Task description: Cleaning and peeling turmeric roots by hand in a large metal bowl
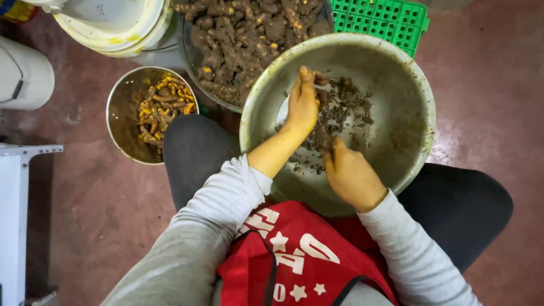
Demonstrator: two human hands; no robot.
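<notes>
While the person sits with a big steel bowl (408,73) resting on the lap, both hands work inside it. The left hand (302,105) reaches toward the far side of the bowl, its fingers drawn together in a grip on a small dark root piece (321,78) at the fingertips. The right hand (351,175) lies nearer the body, by the bowl's near wall, with its fingers curled in and the thumb pointing up toward the middle; what its grip holds cannot be told, since the back of the hand hides it. Both hands are stained yellow-brown.

Between and beyond the hands, dark peelings (345,107) lie scattered over the bowl's bottom, thickest around the middle.

To the left of the big bowl, on the reddish floor (102,215), stands a small steel bowl (122,113) with yellow-orange peeled roots (161,107) heaped in its right half. Above the big bowl and touching its far rim from this view, a tub (190,54) is piled with muddy unpeeled roots (249,34). A green plastic crate (391,20) shows at the top right, just behind the big bowl. A white bucket (113,28) stands at the top left, beside the tub.

The person wears grey sleeves (209,221), dark trousers (192,147) and a red apron (294,255) with white stars.
</notes>
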